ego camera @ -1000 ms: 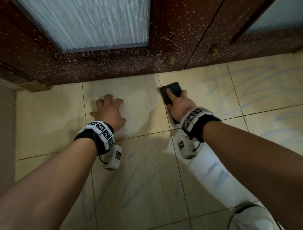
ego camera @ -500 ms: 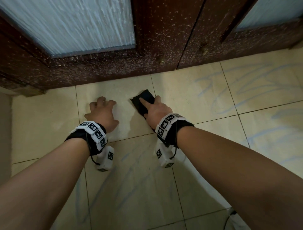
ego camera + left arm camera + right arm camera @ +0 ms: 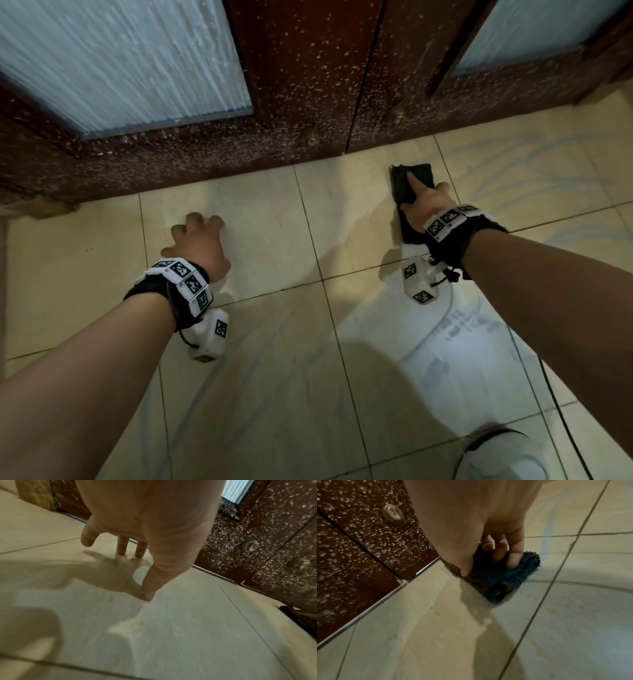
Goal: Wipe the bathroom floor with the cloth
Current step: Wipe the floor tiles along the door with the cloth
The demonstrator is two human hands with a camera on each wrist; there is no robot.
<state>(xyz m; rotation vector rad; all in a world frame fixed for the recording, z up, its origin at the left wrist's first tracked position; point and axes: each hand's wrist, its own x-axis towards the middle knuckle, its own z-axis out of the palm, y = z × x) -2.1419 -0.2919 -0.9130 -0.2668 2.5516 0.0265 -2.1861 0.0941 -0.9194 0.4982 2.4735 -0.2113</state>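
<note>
So the right hand [image 3: 423,205] is sitting on top of a dark folded cloth [image 3: 407,185], pressing it flat onto the tiled floor [image 3: 274,342] right in front of the wooden door [image 3: 308,68]. In the head view the index finger is lying straight along the top of the cloth, and the cloth is sticking out past the fingertips toward the door and also a bit back under the wrist. From the right wrist view the thumb is pinching one folded edge while the other fingers [image 3: 513,555] are curling down over the far side, so the hand [image 3: 471,520] is actually gripping the cloth [image 3: 498,578], not just resting on it. The cloth looks like fuzzy dark blue terry, folded over itself, sitting near a grout line and close to the seam between the two door panels.

The left hand [image 3: 200,246] is holding nothing. It's propping on the floor well to the left of the cloth, fingers spread and bent, with the fingertips [image 3: 147,595] touching the tile.

Both wrists are wearing bands with black and white markers [image 3: 185,281].
</note>
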